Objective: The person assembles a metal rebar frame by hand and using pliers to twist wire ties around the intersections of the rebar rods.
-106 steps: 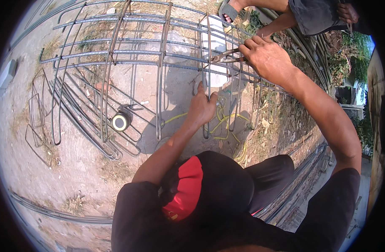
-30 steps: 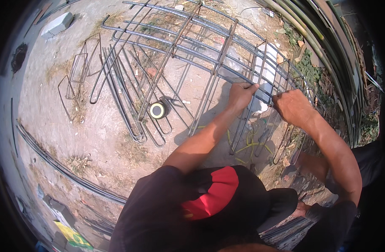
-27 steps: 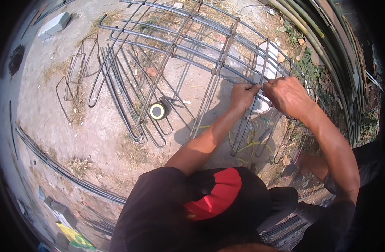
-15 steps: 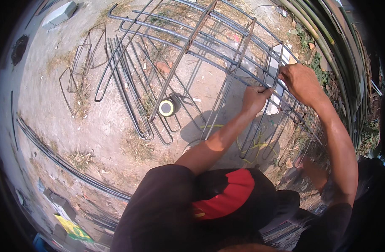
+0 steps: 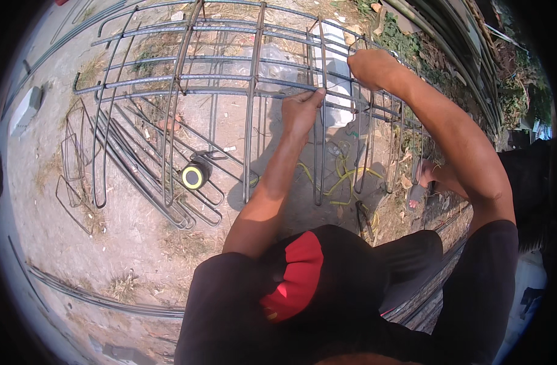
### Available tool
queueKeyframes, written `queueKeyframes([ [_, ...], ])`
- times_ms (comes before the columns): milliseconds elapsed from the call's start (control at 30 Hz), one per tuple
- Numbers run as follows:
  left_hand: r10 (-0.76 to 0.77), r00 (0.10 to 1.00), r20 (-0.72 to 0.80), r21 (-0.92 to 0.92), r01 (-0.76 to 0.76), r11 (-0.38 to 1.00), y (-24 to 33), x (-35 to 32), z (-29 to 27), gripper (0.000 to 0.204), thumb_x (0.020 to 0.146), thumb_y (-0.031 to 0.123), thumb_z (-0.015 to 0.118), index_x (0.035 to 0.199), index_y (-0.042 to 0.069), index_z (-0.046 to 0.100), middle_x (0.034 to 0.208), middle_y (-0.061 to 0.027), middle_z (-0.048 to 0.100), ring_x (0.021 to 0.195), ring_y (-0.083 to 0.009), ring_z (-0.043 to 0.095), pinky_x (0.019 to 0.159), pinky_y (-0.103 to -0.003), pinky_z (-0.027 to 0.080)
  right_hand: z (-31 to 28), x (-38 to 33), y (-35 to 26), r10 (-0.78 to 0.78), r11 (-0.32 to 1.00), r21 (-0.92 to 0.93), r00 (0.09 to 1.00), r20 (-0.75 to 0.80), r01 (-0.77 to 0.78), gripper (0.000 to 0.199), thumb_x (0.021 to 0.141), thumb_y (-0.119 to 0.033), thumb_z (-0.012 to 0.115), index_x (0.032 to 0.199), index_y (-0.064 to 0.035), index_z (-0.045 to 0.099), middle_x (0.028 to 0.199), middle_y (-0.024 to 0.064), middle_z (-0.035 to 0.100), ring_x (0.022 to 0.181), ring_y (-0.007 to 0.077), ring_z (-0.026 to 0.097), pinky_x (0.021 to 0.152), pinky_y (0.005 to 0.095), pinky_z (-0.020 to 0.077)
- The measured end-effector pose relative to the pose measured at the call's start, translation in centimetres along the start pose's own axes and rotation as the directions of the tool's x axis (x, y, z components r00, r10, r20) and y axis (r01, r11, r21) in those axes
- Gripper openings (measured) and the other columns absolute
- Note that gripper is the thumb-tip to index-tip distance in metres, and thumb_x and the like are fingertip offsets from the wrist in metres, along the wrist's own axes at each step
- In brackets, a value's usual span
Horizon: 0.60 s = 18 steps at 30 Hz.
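A cage of ribbed steel bars (image 5: 217, 91) crosses the upper part of the head view, with thin rectangular stirrups (image 5: 323, 140) hanging around the long bars. My left hand (image 5: 299, 114) pinches one stirrup where it meets the nearest long bar, thumb and finger together. Farther right and a little higher, my right hand (image 5: 375, 68) is closed at the cage's far side, against the bars. Whatever lies inside its fingers is hidden. Beneath the cage, close to both hands, lies a long white block (image 5: 340, 112).
A round black-and-yellow tape measure (image 5: 194, 177) rests by loose bent bars (image 5: 141, 173). Yellow strapping (image 5: 351, 175) and a dark slim tool (image 5: 363, 220) lie below the cage. Long poles (image 5: 455, 42) line the right; a sandalled foot (image 5: 417, 182) shows near my right forearm.
The view has swung right, so the cage and ground appear farther left. My left hand still pinches at a stirrup crossing, and my right hand stays closed at the bars.
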<state>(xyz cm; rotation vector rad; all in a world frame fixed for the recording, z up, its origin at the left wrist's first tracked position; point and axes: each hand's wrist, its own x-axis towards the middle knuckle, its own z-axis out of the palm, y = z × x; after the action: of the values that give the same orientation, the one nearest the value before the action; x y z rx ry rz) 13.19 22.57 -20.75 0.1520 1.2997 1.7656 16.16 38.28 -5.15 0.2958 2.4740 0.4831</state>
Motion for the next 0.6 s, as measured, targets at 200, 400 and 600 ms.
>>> queueKeyframes([
  [200,-0.056,0.996,-0.071,0.067,0.061,0.996,-0.4,0.2,-0.7,0.030,0.089,0.022,0.079,0.095,-0.007,0.078,0.080,-0.0052,0.071,0.070,-0.0110,0.058,0.064,-0.028,0.045,-6.3,-1.7,-5.4,-0.310,0.907,0.292,0.950,-0.031,0.305,0.022,0.094,-0.018,0.062,0.102,-0.0008,0.073,0.094,0.0198,0.073,0.090,0.0388,0.070,0.081,0.0481,0.0546],
  [400,-0.013,1.000,-0.010,0.012,0.013,1.000,-0.5,-0.1,-0.5,0.038,0.092,0.030,0.075,0.104,-0.006,0.073,0.077,-0.0014,0.061,0.060,-0.0075,0.047,0.054,-0.028,0.037,-6.9,1.7,3.3,0.097,0.953,0.278,0.746,-0.659,0.123,0.022,0.093,-0.019,0.057,0.085,-0.0033,0.071,0.081,0.0247,0.069,0.079,0.0437,0.068,0.072,0.0517,0.0535],
  [600,0.388,0.881,-0.269,0.342,-0.289,0.894,-1.8,-4.5,1.3,0.034,0.099,0.029,0.067,0.109,-0.003,0.067,0.081,-0.0049,0.065,0.072,-0.0131,0.058,0.067,-0.031,0.047,-0.6,-11.7,1.5,0.164,0.955,0.296,0.826,-0.540,0.004,0.022,0.094,-0.016,0.061,0.109,-0.0083,0.076,0.088,0.0195,0.072,0.082,0.0383,0.070,0.075,0.0484,0.0561],
])
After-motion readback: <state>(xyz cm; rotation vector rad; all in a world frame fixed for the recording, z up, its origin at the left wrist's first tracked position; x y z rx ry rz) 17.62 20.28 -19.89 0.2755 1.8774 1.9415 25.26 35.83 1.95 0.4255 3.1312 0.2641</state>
